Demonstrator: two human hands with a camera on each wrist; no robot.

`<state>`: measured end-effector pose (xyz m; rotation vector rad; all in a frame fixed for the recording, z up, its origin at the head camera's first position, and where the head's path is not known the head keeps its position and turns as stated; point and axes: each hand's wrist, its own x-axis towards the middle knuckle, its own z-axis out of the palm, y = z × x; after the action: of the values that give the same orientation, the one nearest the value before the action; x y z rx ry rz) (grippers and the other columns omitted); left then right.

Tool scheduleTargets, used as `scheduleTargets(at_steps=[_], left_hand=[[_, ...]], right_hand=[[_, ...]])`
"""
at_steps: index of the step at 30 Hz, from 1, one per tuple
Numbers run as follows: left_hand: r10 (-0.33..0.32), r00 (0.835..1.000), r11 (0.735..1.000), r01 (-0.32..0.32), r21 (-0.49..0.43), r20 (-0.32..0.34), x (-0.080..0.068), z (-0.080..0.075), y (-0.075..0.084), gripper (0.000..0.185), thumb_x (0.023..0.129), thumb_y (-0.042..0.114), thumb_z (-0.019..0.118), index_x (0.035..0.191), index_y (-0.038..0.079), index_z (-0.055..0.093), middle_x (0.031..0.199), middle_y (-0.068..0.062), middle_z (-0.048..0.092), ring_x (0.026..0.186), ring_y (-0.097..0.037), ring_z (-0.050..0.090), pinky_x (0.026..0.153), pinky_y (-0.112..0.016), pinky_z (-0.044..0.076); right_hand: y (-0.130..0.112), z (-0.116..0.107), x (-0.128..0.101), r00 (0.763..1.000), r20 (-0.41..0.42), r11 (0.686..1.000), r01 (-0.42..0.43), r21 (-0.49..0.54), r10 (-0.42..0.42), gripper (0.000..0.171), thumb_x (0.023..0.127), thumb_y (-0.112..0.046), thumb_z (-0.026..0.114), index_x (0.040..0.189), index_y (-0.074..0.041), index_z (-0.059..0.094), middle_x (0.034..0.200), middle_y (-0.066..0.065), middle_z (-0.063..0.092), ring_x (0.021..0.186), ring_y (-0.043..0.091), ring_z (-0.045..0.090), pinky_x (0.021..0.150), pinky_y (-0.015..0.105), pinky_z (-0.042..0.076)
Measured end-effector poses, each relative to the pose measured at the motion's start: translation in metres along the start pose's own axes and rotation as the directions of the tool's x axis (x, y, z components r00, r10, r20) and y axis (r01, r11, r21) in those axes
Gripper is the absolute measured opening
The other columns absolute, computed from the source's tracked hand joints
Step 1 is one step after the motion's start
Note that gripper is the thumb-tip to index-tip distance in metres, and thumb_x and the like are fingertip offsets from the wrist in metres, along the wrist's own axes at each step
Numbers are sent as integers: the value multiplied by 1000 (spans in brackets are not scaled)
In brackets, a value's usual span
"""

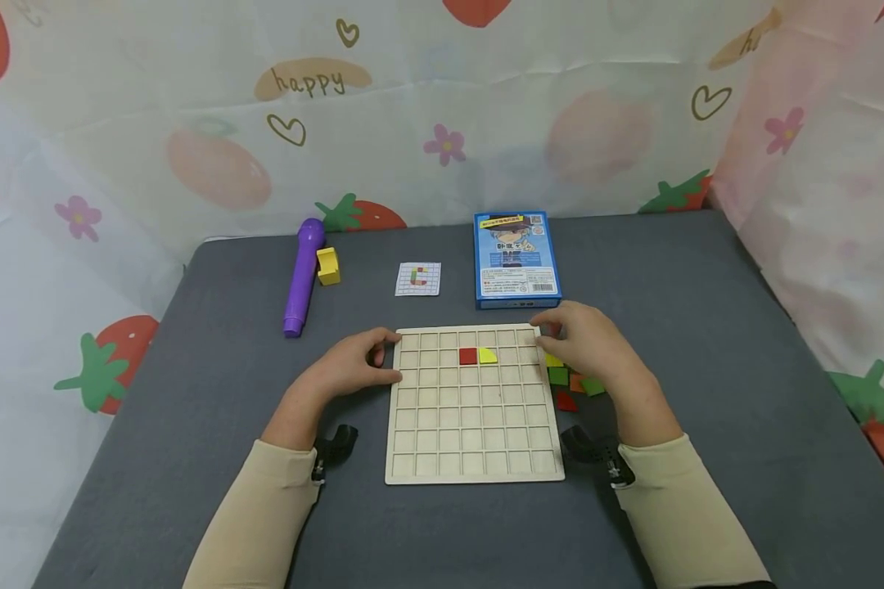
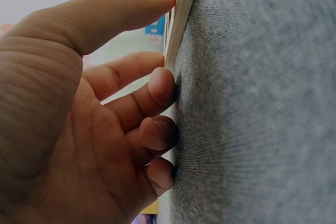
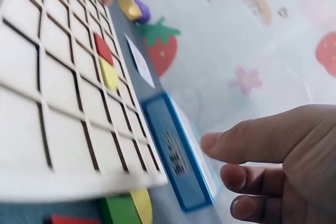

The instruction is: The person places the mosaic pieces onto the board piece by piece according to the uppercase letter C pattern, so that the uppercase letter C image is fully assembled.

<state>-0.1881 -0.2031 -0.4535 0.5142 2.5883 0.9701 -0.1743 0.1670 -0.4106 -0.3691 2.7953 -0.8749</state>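
Left hand (image 1: 345, 365): fingers parted, touching board (image 1: 471, 418), left edge
Right hand (image 1: 593, 342): parted, board's far-right corner
Loose tiles (image 1: 577, 383): right of board, right hand nearer

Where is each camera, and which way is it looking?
Head: worn on the head, looking forward and down at the wooden grid board; left hand, right hand and sleeves show.
Left wrist: worn there, looking past the left hand to the board's edge and gray table; only that hand shows.
Right wrist: worn there, looking across the board toward the blue box; right hand and part of the left show.
Head and right wrist both show the red tile.
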Motion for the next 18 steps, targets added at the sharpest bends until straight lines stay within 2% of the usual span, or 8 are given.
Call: scheduleTargets(at_steps=[5, 9, 13, 18], left_hand=[[7, 1000, 1000, -7, 8, -2, 1, 0, -2, 55, 88, 25, 83, 135, 6, 60, 86, -5, 51, 73, -18, 46, 69, -35, 37], [7, 1000, 1000, -7, 1, 0, 0, 0, -1, 55, 88, 25, 82, 135, 6, 60, 85, -5, 51, 73, -19, 45, 69, -35, 37], [7, 1000, 1000, -7, -9, 2, 0, 0, 0, 56, 88, 24, 82, 136, 6, 60, 85, -5, 51, 72, -19, 45, 69, -36, 37], [13, 1000, 1000, -13, -13, 7, -1, -1, 1, 56, 89, 24, 82, 137, 6, 59, 85, -6, 51, 71, -19, 45, 68, -35, 37]], right_hand=[[16, -5, -2, 998, 26, 999, -50, -3, 50, 30, 96, -11, 68, 124, -2, 72, 94, 11, 60, 84, 27, 52, 69, 41, 43], [24, -3, -1, 994, 82, 997, -73, -6, 74, 24, 94, -8, 70, 117, -3, 75, 85, 8, 58, 80, 25, 52, 69, 39, 41], [26, 3, 1, 988, 134, 997, -81, 3, 80, 20, 93, -11, 74, 112, -4, 76, 84, 6, 61, 77, 23, 54, 70, 37, 44], [26, 9, 3, 987, 128, 995, -91, -32, 95, 19, 93, -15, 76, 108, -4, 75, 89, 6, 66, 79, 23, 58, 74, 40, 48]])
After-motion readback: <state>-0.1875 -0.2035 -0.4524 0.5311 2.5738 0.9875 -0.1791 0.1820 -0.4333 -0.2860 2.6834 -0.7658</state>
